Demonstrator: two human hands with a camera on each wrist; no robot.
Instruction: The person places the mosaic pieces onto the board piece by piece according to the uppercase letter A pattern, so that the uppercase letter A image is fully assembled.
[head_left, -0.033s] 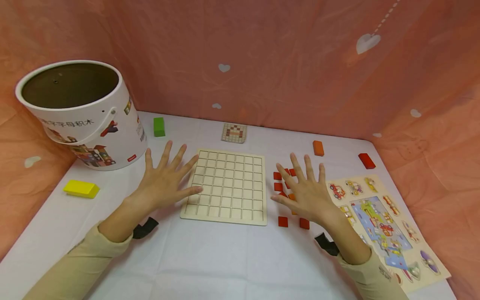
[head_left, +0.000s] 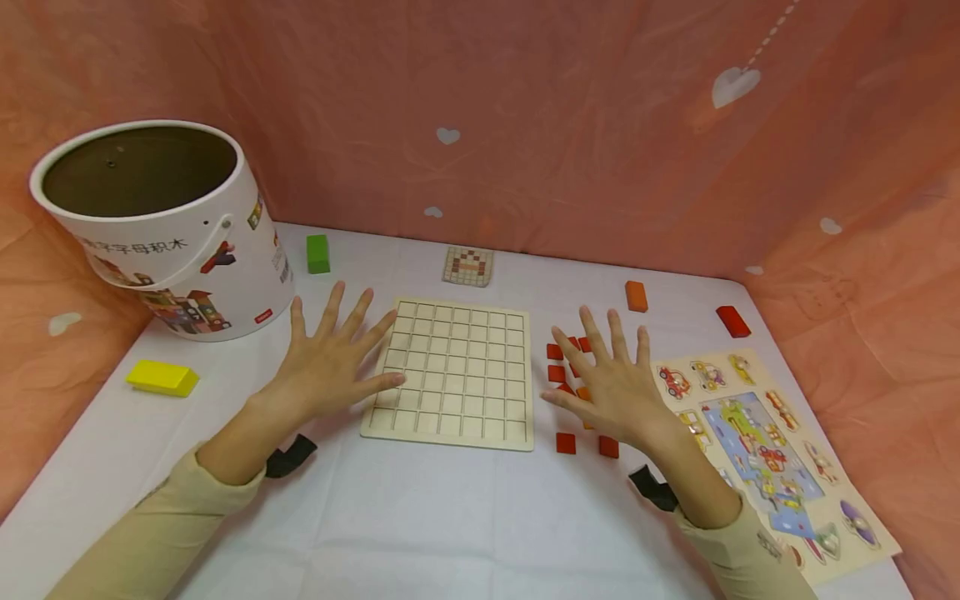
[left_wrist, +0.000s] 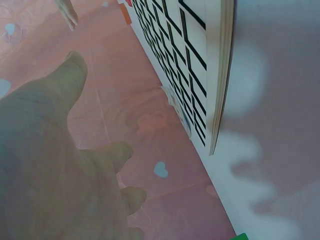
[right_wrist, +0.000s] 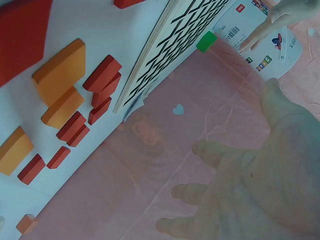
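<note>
Fingers of the left hand point(head_left: 327, 365) are spread and straight, holding nothing, its thumb tip at the wooden grid board point(head_left: 452, 372)'s 9 o'clock edge. The right hand point(head_left: 610, 382), fingers likewise splayed, hovers over the red and orange tiles point(head_left: 566, 442) at the board's 3 o'clock, hiding several. At 10 o'clock the white bucket point(head_left: 197, 273) tilts; its dark inside shows no contents. A vehicle puzzle point(head_left: 772, 454) lies at 4 o'clock.

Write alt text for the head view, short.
Two open hands, left hand and right hand, hover palm-down either side of an empty wooden grid board on a white table. Small red tiles lie under the right hand; a white bucket stands far left.
</note>
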